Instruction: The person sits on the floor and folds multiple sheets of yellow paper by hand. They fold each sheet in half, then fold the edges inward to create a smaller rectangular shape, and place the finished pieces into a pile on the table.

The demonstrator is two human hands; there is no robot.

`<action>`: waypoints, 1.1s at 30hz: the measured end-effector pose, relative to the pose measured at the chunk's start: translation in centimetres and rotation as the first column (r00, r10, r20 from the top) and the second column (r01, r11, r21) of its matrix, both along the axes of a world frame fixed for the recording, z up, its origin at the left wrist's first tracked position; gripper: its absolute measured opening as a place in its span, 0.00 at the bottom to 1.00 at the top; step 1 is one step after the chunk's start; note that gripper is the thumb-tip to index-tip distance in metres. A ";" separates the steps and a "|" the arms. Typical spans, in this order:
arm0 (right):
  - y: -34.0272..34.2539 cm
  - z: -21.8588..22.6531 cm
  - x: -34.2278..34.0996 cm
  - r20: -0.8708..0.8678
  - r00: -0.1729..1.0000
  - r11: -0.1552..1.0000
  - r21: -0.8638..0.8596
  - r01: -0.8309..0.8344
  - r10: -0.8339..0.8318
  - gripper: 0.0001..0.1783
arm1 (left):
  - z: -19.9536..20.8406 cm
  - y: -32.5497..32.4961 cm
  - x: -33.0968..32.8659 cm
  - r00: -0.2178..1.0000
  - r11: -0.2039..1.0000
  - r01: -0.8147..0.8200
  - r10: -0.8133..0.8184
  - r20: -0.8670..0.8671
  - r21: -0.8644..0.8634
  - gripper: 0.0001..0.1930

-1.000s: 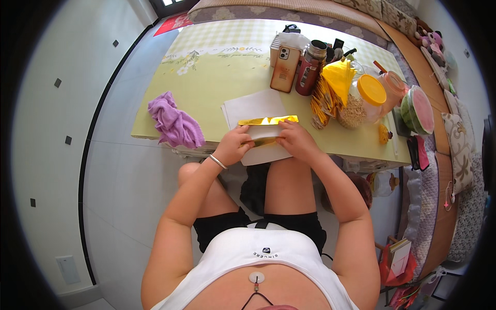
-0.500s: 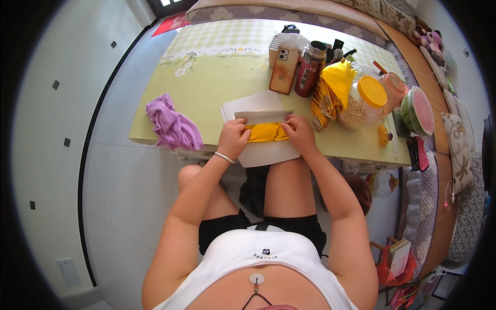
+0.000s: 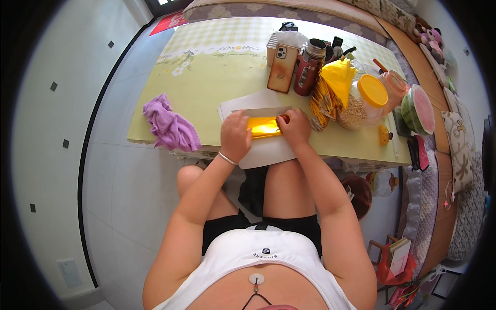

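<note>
A strip of shiny gold foil paper [image 3: 264, 126] stretches between my two hands near the table's front edge. My left hand [image 3: 236, 133] is closed on its left end, its fingers slightly blurred. At the other end my right hand [image 3: 295, 126] pinches the foil with thumb and fingers. Behind the strip runs a flat greyish-white edge [image 3: 263, 111]. White sheets [image 3: 268, 154] lie underneath, one reaching past the table edge over my lap. A stack of folded gold foil pieces [image 3: 333, 90] stands right of my right hand.
A crumpled purple cloth [image 3: 168, 124] lies on the left of the table [image 3: 206, 88]. At the back stand a phone [image 3: 282, 67] and a dark red flask [image 3: 310, 70]. Rightward are a yellow-lidded jar [image 3: 361, 103], a pink-lidded jar [image 3: 395, 85] and a cut watermelon [image 3: 417, 109].
My left hand has shifted slightly up and turned more over the foil's left end. The foil strip now catches bright light. My right hand has moved a little left and nearer.
</note>
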State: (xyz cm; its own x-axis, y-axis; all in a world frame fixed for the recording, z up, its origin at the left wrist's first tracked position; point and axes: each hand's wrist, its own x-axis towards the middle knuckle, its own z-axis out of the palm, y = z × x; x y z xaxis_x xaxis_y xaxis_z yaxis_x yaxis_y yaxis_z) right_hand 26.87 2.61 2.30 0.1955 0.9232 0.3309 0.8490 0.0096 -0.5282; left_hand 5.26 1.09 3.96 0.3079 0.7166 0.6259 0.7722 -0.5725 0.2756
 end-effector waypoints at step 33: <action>-5.1 -0.1 3.6 0.370 0.754 0.839 -0.256 -0.480 0.543 0.37 | -0.7 -2.7 -2.3 0.870 0.916 0.026 -0.218 -0.441 -0.401 0.46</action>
State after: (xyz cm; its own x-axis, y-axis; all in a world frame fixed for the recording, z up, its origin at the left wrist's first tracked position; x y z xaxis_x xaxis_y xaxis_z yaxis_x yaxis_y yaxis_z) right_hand 30.45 -2.45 2.19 -0.4443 0.8861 0.1320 0.8726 0.4614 -0.1604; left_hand 2.91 -1.57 3.23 0.5941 0.8005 0.0790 0.7929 -0.5993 0.1101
